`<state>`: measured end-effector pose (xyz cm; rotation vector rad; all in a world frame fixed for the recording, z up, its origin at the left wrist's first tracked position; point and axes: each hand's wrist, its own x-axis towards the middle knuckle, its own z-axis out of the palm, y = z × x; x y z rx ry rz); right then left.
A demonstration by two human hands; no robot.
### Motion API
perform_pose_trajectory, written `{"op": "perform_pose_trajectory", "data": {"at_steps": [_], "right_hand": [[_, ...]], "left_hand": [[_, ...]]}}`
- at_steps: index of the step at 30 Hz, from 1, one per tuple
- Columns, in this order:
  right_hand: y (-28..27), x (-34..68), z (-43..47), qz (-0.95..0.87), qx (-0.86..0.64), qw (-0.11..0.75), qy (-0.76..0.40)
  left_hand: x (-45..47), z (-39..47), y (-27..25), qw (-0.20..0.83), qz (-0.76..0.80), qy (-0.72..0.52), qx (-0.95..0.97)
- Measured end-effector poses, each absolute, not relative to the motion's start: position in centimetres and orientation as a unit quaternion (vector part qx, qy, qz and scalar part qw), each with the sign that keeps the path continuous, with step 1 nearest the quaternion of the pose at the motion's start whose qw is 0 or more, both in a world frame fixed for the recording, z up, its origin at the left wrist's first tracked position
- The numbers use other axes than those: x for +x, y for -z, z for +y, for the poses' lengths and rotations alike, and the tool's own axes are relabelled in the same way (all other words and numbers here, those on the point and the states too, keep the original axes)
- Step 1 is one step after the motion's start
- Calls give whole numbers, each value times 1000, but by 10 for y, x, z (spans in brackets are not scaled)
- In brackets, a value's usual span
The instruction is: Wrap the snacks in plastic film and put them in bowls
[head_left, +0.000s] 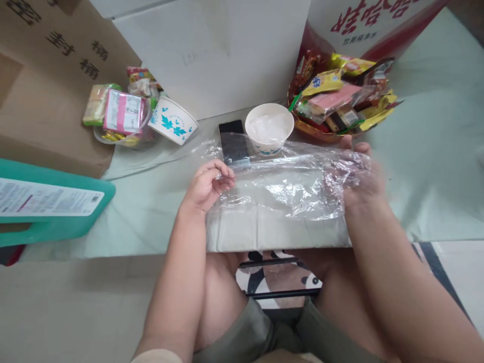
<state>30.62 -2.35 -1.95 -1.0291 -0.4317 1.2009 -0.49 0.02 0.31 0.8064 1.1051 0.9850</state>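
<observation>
Left hand point(208, 185), nearly closed, pinches clear plastic film point(282, 189) whose other end touches the loosely open right hand point(361, 181)

Forearms point(179, 272) extended forward; left hand point(209, 185) pinching, right hand point(361, 176) raised, blurred.

A table point(434, 201) under a pale green, lightly creased cover stretches from nine o'clock to three, backed by a brown cardboard box point(45, 111) with dark printed characters at ten, a plain white box point(212, 55) at twelve and a red-and-white carton point(378, 30) between one and two. Pale floor point(94, 302) shows at eight o'clock, shadowed beneath the table edge, and a dark band point(442, 277) crosses it at four. At six, black bars point(280, 293) span a patterned surface point(278, 277) in brown, white and black, under soft light.
</observation>
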Motion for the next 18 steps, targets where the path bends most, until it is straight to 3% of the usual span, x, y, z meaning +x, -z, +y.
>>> {"op": "perform_pose_trajectory", "data": {"at_steps": [5, 11, 15, 18], "right_hand": [[21, 297, -22, -238, -502, 694, -458], [12, 285, -33, -403, -610, 663, -157], [11, 291, -37, -435, -600, 659, -125], [17, 297, -32, -379, -591, 690, -179]], "left_hand": [[0, 7, 7, 603, 584, -432, 329], [1, 5, 7, 544, 597, -475, 349], [-4, -1, -1, 617, 530, -481, 327], [-10, -3, -4, 678, 467, -472, 315]]}}
